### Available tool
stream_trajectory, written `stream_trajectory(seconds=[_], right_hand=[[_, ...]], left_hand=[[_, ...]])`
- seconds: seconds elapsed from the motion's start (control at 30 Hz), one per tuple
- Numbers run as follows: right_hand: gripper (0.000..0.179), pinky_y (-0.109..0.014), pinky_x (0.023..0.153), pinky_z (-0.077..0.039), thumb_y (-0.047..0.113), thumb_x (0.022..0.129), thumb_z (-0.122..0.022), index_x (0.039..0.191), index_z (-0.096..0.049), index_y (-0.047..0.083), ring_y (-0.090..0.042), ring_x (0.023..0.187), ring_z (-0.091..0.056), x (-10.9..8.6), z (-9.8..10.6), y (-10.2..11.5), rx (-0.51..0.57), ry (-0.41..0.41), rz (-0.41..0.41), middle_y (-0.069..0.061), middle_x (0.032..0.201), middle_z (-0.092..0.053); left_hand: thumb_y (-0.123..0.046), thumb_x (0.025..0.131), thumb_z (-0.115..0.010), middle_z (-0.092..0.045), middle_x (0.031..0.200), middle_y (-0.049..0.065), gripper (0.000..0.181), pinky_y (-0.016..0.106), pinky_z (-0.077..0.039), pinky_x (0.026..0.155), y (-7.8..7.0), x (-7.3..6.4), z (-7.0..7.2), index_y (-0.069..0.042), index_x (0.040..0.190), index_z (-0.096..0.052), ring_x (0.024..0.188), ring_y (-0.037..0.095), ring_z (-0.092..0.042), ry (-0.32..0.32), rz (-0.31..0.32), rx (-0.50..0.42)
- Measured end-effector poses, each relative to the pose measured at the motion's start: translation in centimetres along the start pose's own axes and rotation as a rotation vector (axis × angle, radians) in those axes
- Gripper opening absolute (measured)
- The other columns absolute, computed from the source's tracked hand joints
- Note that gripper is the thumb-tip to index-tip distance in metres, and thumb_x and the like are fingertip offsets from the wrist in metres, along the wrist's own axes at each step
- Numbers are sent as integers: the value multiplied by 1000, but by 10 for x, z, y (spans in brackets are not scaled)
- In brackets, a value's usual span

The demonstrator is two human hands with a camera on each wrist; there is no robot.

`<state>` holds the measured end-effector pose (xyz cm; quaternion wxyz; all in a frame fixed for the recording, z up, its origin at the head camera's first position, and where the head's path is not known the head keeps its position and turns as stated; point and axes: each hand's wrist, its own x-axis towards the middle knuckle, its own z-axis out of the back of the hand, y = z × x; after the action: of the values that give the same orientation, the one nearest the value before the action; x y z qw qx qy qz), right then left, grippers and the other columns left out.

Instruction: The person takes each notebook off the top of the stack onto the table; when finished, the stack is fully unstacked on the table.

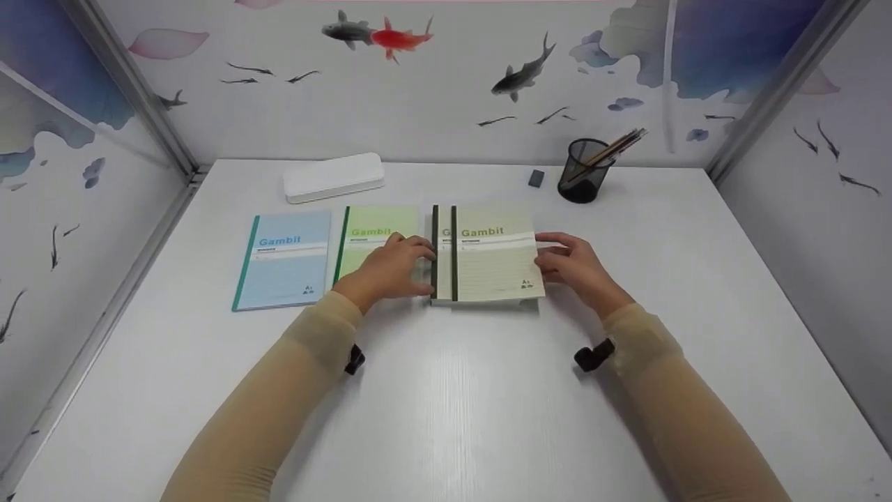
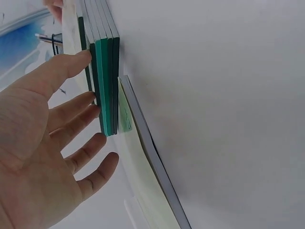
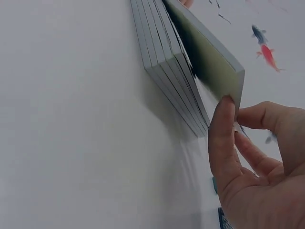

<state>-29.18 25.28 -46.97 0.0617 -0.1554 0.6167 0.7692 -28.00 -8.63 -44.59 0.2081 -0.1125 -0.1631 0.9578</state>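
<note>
Lying on the white surface (image 1: 446,390) are one blue notebook (image 1: 286,259), one green notebook (image 1: 380,233) and one stack of cream notebooks (image 1: 491,261). Left hand (image 1: 390,268) presses straight fingers against the stack's spines; right hand (image 1: 575,265) pinches its top cover's edge.

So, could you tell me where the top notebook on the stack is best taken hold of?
Probably by its free right edge, coming from the right. The top notebook lies flat on the stack with its dark spine on the left, and in the right wrist view that edge already stands lifted clear of the ones below, by the right hand. The left hand can steady the spines.
</note>
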Motion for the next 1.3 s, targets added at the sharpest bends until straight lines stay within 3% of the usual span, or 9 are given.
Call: stream_trajectory(seconds=[0.3,0.73,1.07,1.2,1.3], right_hand=[[54,-27,83,-59,7,99,-59,151,-46,13,-13,99,-71,-27,36,-9,87,-11,25,-7,129,-65],[59,-25,84,-58,10,103,-59,157,-38,11,-8,100,-70,-54,94,-19,62,-24,-3,8,117,-70],[63,-25,80,-60,4,101,-63,157,-34,3,-9,95,-72,-49,117,-18,95,8,50,8,111,-74],[62,-25,80,-60,5,102,-60,158,-34,4,-8,95,-72,-43,116,-21,20,-2,32,10,112,-72],[62,-24,81,-59,9,102,-58,159,-35,6,-5,95,-70,-36,111,-21,-82,-28,20,0,124,-67]], left_hand=[[-38,86,-84,-54,151,-2,59,43,-44,112,-9,1,6,-12,136,-65,131,26,-44,19,-8,32],[-35,85,-85,-54,150,0,59,42,-44,111,-14,4,6,-13,136,-66,129,26,-45,40,-6,13],[-34,83,-86,-54,149,-1,58,43,-44,111,-9,5,12,-13,134,-66,129,26,-43,32,23,-12],[-33,83,-86,-54,149,-1,58,42,-44,111,-9,6,9,-13,134,-66,129,26,-44,37,23,-14],[-33,83,-87,-55,148,-1,58,42,-44,111,-9,5,10,-13,133,-67,128,25,-44,31,27,-12]])
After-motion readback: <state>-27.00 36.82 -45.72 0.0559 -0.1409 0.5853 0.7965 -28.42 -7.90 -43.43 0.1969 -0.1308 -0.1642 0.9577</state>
